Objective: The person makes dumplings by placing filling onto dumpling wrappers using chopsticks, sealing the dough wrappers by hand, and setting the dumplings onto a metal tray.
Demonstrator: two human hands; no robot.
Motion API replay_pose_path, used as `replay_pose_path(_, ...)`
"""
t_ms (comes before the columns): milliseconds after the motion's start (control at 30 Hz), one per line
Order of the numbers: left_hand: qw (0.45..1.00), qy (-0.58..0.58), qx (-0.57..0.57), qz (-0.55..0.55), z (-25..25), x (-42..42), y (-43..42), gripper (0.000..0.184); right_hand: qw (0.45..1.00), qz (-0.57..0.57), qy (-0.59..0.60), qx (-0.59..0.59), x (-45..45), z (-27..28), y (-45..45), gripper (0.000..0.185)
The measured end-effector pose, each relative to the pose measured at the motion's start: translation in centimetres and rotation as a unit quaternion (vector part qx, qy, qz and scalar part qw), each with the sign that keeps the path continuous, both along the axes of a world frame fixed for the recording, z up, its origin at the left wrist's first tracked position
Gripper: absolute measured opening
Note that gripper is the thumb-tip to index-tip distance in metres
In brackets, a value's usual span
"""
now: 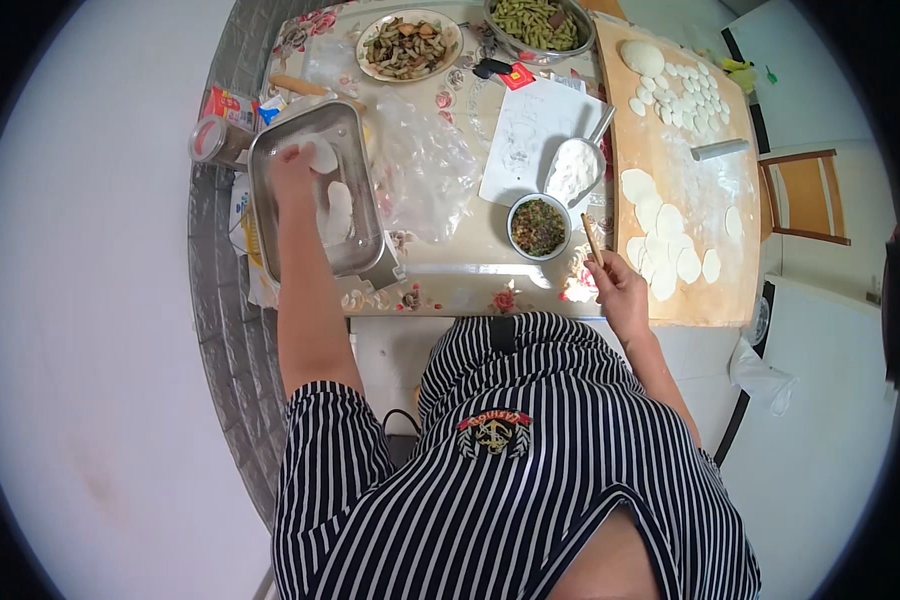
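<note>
Right hand (620,290): we grip a wooden utensil (591,239) beside the filling bowl (509,236).
Left hand (291,168): at white dough piece (324,156), steel tray (367,190), left; can't tell if closed.
Tray: few pieces in.
Board (705,190), right: near wrappers (669,220) flat, unfilled; far lumps (701,123) unrolled.

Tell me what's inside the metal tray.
Pale pieces show in the metal tray, one by the left hand; whatever lies beneath that hand and forearm is covered.
</note>
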State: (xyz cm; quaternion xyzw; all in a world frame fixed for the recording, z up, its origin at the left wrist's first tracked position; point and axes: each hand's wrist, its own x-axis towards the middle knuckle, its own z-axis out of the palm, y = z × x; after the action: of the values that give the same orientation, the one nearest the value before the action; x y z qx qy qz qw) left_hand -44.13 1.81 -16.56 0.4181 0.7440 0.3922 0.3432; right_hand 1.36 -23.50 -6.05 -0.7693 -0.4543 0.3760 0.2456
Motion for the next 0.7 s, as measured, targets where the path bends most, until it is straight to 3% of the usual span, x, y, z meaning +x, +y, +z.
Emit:
replay_pose_path(33,0.978,-0.197,0.032,0.059,1.0,0.6,0.0,0.028,1.0,0.001,0.004,0.002,-0.2,-0.3,0.0,0.023)
replay_pose_path(67,0.913,-0.386,0.062,0.115,1.8,1.0,0.0,0.028,1.0,-0.001,0.003,0.003,-0.5,-0.6,0.0,0.023)
replay_pose_path(100,0.914,-0.383,0.058,0.118,2.1,1.3,0.3,0.028,1.0,0.005,0.011,0.009,-0.2,-0.1,0.2,0.023)
replay_pose_path(167,0.792,-0.582,0.039,0.181,1.0,1.3,1.0,0.032,1.0,0.008,0.014,0.019,-0.7,-0.2,0.3,0.023)
replay_pose_path(300,0.81,-0.565,-0.055,0.146,0.2,2.7,0.1,0.026,1.0,0.003,0.01,-0.012,-1.3,0.0,0.8,0.023)
replay_pose_path(400,0.832,-0.537,-0.062,0.122,0.9,2.7,-0.7,0.027,1.0,0.0,0.006,-0.021,-1.3,0.5,0.9,0.023)
replay_pose_path(500,0.879,-0.449,-0.141,0.074,1.8,1.5,-1.3,0.032,1.0,0.001,0.005,-0.023,-1.4,0.2,0.9,0.023)
replay_pose_path(533,0.954,-0.253,-0.161,0.001,2.1,1.2,-1.7,0.036,1.0,0.002,0.006,-0.015,-1.4,0.1,0.9,0.023)
replay_pose_path(567,0.981,-0.044,-0.175,-0.073,2.4,1.0,-2.0,0.041,1.0,0.001,0.007,-0.017,-1.4,0.2,1.1,0.023)
replay_pose_path(600,0.981,-0.043,-0.176,-0.074,2.0,0.5,-2.4,0.041,1.0,0.002,0.006,-0.019,-1.5,0.3,1.1,0.023)
replay_pose_path(667,0.972,0.136,-0.133,-0.139,0.6,-0.5,-3.2,0.04,1.0,0.001,0.004,-0.023,-1.6,0.1,1.2,0.022)
replay_pose_path(700,0.972,0.136,-0.133,-0.14,1.3,-0.2,-3.9,0.04,1.0,0.003,0.003,-0.024,-1.6,-0.1,1.2,0.022)
